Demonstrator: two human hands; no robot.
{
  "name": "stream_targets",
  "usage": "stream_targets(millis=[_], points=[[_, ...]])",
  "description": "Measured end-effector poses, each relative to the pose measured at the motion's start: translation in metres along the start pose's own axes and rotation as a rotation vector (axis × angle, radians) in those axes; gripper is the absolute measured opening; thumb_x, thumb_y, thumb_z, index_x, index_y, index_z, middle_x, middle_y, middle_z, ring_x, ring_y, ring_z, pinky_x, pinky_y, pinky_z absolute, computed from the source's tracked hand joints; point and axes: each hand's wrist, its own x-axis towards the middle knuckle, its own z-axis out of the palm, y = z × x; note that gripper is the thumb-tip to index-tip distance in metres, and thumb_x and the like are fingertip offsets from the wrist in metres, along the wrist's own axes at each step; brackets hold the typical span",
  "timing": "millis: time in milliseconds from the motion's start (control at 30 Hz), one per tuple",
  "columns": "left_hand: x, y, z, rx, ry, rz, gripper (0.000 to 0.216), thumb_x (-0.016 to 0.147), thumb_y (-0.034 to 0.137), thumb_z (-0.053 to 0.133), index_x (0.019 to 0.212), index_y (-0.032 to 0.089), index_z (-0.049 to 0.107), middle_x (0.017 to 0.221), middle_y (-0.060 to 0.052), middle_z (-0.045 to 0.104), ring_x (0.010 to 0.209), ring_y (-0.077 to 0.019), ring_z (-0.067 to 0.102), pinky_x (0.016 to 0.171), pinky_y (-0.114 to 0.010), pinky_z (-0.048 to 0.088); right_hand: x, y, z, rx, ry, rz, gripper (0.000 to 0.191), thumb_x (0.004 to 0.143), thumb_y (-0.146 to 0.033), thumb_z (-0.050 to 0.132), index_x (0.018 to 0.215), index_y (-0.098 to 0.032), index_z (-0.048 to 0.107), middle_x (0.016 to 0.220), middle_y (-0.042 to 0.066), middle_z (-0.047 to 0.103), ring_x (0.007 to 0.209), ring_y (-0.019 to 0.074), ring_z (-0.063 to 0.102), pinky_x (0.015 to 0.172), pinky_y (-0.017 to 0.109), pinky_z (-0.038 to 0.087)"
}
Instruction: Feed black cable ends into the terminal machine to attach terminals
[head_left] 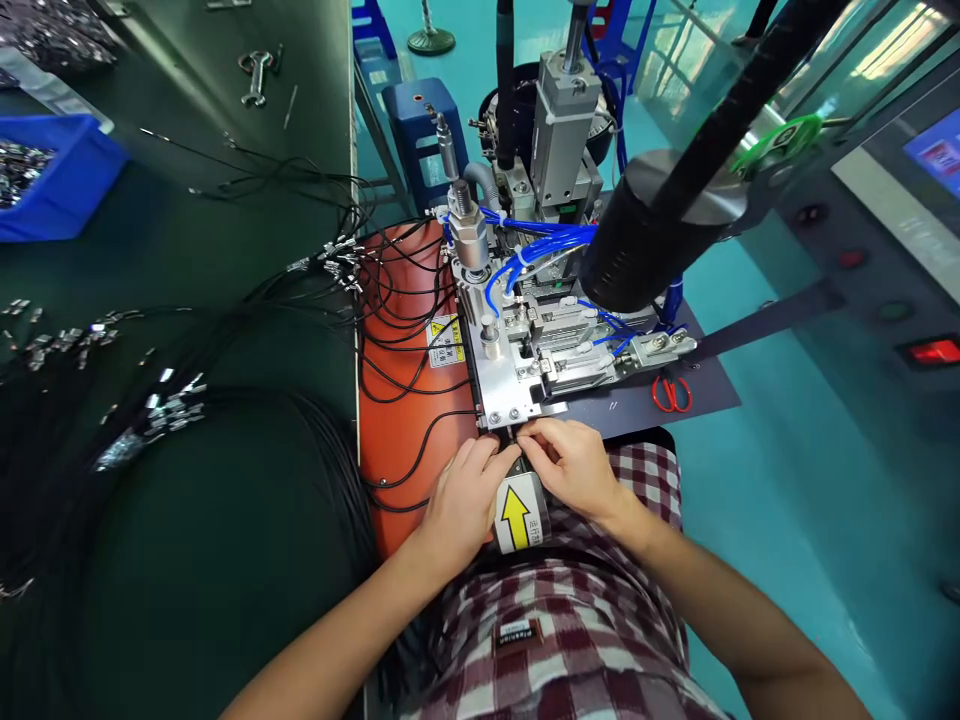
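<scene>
On my far left a blue bin (64,185) of small metal parts sits on the dark green bench (187,560), with loose metal terminals (67,340) scattered just below it and a thick bundle of black cables (225,420) draped across the bench toward the middle. Those cables loop onto an orange mat (401,420), their metal-tipped ends (337,260) lying near its upper left corner. My left hand (465,495) rests at the near edge of the mat, fingers curled and pinched around something small at the front lip of the machine; I cannot tell exactly what it grips, as the fingers hide it. Directly between my hands is a white label with a yellow arrow (517,515) pointing up at the machine's slot. My right hand (574,460) meets the left one just above that label, fingertips pressed together on the same small piece at the edge of the silver fixture plate (510,385); the grip looks closed, though the piece itself is hidden. Above stands the press assembly (562,130) with blue air hoses (540,245) running through it. Further right, red-handled scissors (671,393) lie on a dark grey plate (660,410), a black flexible arm (675,220) crosses overhead, and at the far right a control panel (900,300) shows a lit red switch (934,350).
</scene>
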Motion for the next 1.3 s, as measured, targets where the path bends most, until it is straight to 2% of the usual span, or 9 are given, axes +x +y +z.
stream_targets(millis=[100,267,500,667,767,1000,1100,1200,1300], points=[[0.0,0.0,-0.001,-0.001,-0.02,-0.014,0.037,0.088,0.011,0.044,0.122,0.017,0.059,0.099,-0.01,0.058,0.09,-0.0212,0.053,0.074,-0.032,0.051,0.001,0.006,-0.001,-0.079,-0.014,-0.008,0.017,0.094,-0.025,0.049,0.087,-0.018,0.063,0.081,0.005,0.071,0.067,0.0175,0.06,0.068,0.031,0.037],[-0.001,0.0,-0.001,0.0,-0.031,-0.019,0.036,0.088,0.011,0.044,0.12,0.017,0.06,0.098,-0.01,0.059,0.088,-0.0211,0.054,0.073,-0.032,0.05,-0.004,0.012,-0.002,0.005,-0.063,0.066,0.012,0.093,-0.023,0.048,0.087,-0.02,0.059,0.072,0.002,0.066,0.064,0.0166,0.058,0.064,0.029,0.038],[-0.001,0.0,-0.001,-0.009,-0.033,-0.019,0.039,0.088,0.007,0.043,0.122,0.017,0.058,0.096,-0.009,0.058,0.086,-0.0204,0.053,0.073,-0.031,0.05,-0.006,0.009,0.003,-0.014,-0.062,0.014,0.015,0.094,-0.021,0.042,0.088,-0.019,0.056,0.076,0.005,0.065,0.065,0.0178,0.057,0.065,0.031,0.038],[-0.003,0.0,0.0,0.015,-0.063,-0.031,0.038,0.089,0.01,0.043,0.123,0.017,0.058,0.099,-0.01,0.057,0.088,-0.0218,0.052,0.074,-0.033,0.049,-0.004,0.008,0.002,0.173,-0.111,0.242,0.015,0.093,-0.022,0.044,0.083,-0.019,0.054,0.065,-0.001,0.057,0.055,0.0139,0.05,0.055,0.027,0.036],[-0.004,0.0,0.001,0.022,-0.067,-0.033,0.039,0.089,0.01,0.042,0.124,0.018,0.057,0.1,-0.01,0.057,0.09,-0.0219,0.051,0.076,-0.033,0.049,-0.006,0.011,0.003,0.32,-0.13,0.381,0.017,0.092,-0.027,0.046,0.081,-0.019,0.057,0.064,-0.002,0.055,0.057,0.0132,0.049,0.053,0.025,0.036],[-0.003,0.0,0.002,0.008,-0.062,-0.046,0.04,0.089,0.009,0.041,0.124,0.02,0.057,0.097,-0.009,0.057,0.087,-0.0208,0.051,0.072,-0.031,0.047,-0.028,0.009,0.019,0.722,-0.074,0.545,0.024,0.088,-0.041,0.054,0.082,-0.018,0.057,0.058,-0.004,0.046,0.048,0.0107,0.041,0.044,0.023,0.032],[-0.002,0.001,0.0,0.019,-0.053,-0.058,0.039,0.089,0.009,0.041,0.122,0.019,0.058,0.096,-0.009,0.057,0.085,-0.0205,0.051,0.071,-0.031,0.047,-0.03,-0.001,0.02,0.59,0.016,0.513,0.02,0.088,-0.036,0.055,0.079,-0.018,0.058,0.057,-0.003,0.05,0.048,0.0116,0.044,0.046,0.024,0.034],[-0.001,0.001,0.0,0.019,-0.045,-0.048,0.038,0.089,0.01,0.042,0.121,0.019,0.059,0.096,-0.009,0.057,0.085,-0.0206,0.051,0.071,-0.03,0.046,-0.025,-0.006,0.011,0.251,0.079,0.313,0.016,0.089,-0.028,0.052,0.079,-0.019,0.061,0.063,0.001,0.058,0.057,0.0147,0.052,0.058,0.028,0.039],[-0.001,0.001,0.0,0.012,-0.034,-0.035,0.038,0.088,0.009,0.043,0.121,0.017,0.059,0.097,-0.009,0.057,0.085,-0.0211,0.051,0.071,-0.03,0.047,-0.02,-0.006,0.003,0.123,0.06,0.185,0.015,0.09,-0.025,0.05,0.081,-0.019,0.061,0.067,0.003,0.061,0.062,0.0162,0.055,0.065,0.03,0.04]])
